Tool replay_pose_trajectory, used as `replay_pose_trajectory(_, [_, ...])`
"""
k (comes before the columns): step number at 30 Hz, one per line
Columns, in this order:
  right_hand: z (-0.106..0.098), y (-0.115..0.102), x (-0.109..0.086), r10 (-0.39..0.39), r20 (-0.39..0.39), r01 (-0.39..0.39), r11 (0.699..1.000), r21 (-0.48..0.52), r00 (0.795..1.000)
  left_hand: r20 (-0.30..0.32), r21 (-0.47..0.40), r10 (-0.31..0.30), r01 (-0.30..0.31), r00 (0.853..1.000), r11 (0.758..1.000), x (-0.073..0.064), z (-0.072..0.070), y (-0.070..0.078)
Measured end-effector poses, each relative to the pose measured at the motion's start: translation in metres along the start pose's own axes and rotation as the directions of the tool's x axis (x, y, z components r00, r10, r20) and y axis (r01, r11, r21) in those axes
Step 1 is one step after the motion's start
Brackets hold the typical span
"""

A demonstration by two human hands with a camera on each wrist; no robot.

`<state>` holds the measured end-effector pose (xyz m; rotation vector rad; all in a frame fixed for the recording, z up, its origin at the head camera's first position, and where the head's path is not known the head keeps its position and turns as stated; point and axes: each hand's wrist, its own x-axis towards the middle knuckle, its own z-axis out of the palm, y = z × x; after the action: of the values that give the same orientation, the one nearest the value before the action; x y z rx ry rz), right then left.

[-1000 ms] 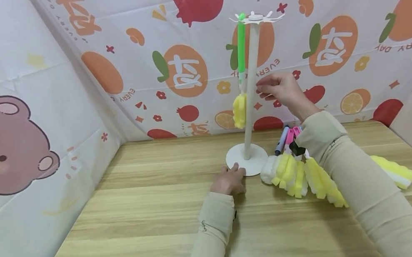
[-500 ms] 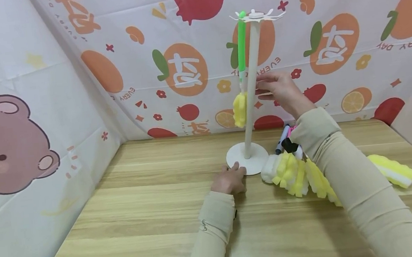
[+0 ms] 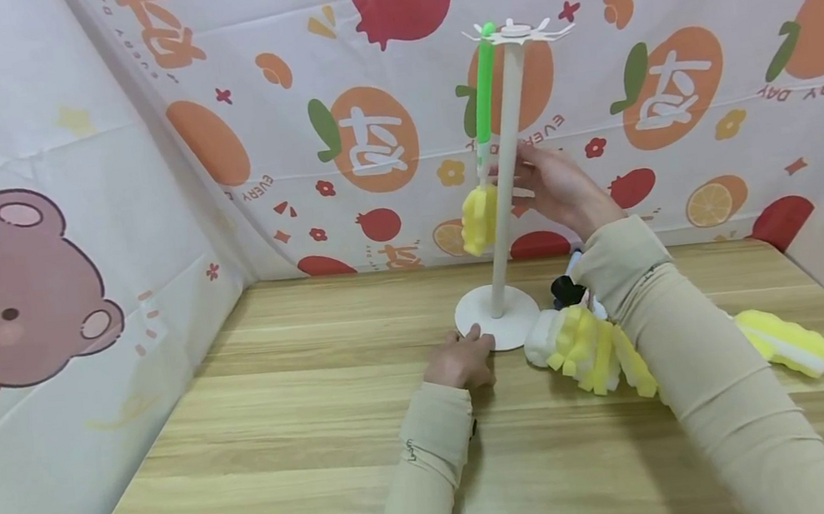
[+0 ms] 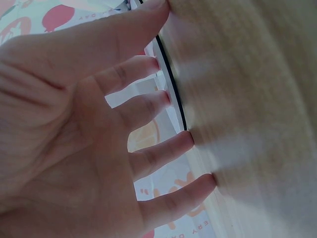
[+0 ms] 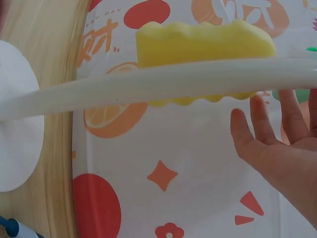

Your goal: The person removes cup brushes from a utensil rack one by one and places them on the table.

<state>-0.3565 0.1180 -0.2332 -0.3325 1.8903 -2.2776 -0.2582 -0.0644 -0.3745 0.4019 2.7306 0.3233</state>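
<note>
A white stand [image 3: 510,121] with a ring of hooks on top rises from a round base [image 3: 478,309]. From one hook hangs a sponge bottle brush [image 3: 484,103] with a green handle and a yellow head [image 5: 198,47]. My left hand [image 3: 457,361] rests at the base's near rim, fingers spread and fingertips on its edge and the wood in the left wrist view. My right hand [image 3: 559,187] reaches behind the pole, fingertips close at the brush's neck and partly hidden by the pole. In the right wrist view its fingers [image 5: 260,119] look extended.
Several more sponge brushes [image 3: 583,348] lie in a pile right of the base, partly under my right sleeve. Another yellow and white sponge head [image 3: 790,341] lies farther right on the wooden table [image 3: 288,437]. A fruit-print cloth [image 3: 265,222] hangs behind the stand.
My right hand has moved left, from beside the pole to behind it, its fingers reaching the brush's neck. The brush head has swung slightly left. My left hand stays at the base.
</note>
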Motion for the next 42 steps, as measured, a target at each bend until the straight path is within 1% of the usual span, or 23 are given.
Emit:
replay_pose_trajectory(3, [0.0005,-0.0001,0.0004,-0.013,0.005,0.013,0.998,0.059,1.0,-0.005,0.006,0.007,-0.007,1.0,1.0,0.0003,0.0006,0.0005])
replay_pose_trajectory(5, [-0.0001,-0.0003,0.0006,-0.021,0.026,0.018,0.995,0.103,0.999,-0.01,0.013,0.012,-0.012,1.0,1.0,0.0002,0.0009,0.0006])
replay_pose_trajectory(8, [-0.0005,0.0004,0.0022,-0.041,0.107,0.026,0.989,0.144,0.993,-0.016,0.017,0.017,-0.017,1.0,1.0,0.0,0.001,0.0005])
replay_pose_trajectory(11, [0.0004,0.002,0.0039,-0.047,0.194,0.017,0.988,0.154,0.98,-0.016,0.019,0.014,-0.014,1.0,1.0,-0.0002,0.0011,0.0003])
replay_pose_trajectory(12, [0.0008,0.0026,0.0044,-0.047,0.213,0.015,0.989,0.149,0.976,-0.014,0.02,0.013,-0.013,1.0,1.0,-0.0004,0.0011,0.0003])
replay_pose_trajectory(14, [0.002,0.0035,0.0047,-0.043,0.219,0.011,0.989,0.145,0.975,-0.011,0.019,0.011,-0.01,1.0,1.0,-0.0001,0.0012,0.0004])
replay_pose_trajectory(17, [0.0037,0.0043,0.0049,-0.047,0.187,0.023,0.991,0.129,0.981,-0.006,0.015,0.007,-0.007,1.0,1.0,-0.0002,0.0013,0.0006])
replay_pose_trajectory(22, [0.0057,0.0051,0.0047,-0.085,0.078,0.082,0.996,0.037,0.993,-0.014,0.013,0.009,-0.009,1.0,1.0,-0.0006,0.0009,0.0003])
replay_pose_trajectory(24, [0.0059,0.0054,0.0043,-0.094,0.039,0.094,0.996,0.006,0.995,-0.02,0.014,0.011,-0.011,1.0,1.0,-0.0006,0.0008,0.0001])
replay_pose_trajectory(28, [0.0055,0.0063,0.0036,-0.092,-0.03,0.092,0.995,-0.027,0.995,-0.026,0.014,0.015,-0.014,1.0,1.0,-0.0009,0.001,-0.0004])
replay_pose_trajectory(31, [0.0034,0.0064,0.0037,-0.099,-0.07,0.098,0.995,-0.021,0.993,-0.029,0.014,0.018,-0.018,0.999,1.0,-0.0006,0.0011,-0.0003])
replay_pose_trajectory(36, [0.0009,0.0073,0.0048,-0.117,-0.105,0.114,0.993,-0.037,0.988,-0.027,0.018,0.016,-0.015,1.0,1.0,-0.0003,0.0009,0.0003])
replay_pose_trajectory(42, [0.0034,0.005,0.0047,-0.119,-0.121,0.111,0.992,-0.067,0.985,-0.026,0.016,0.019,-0.018,0.999,1.0,-0.0002,0.0008,-0.0007])
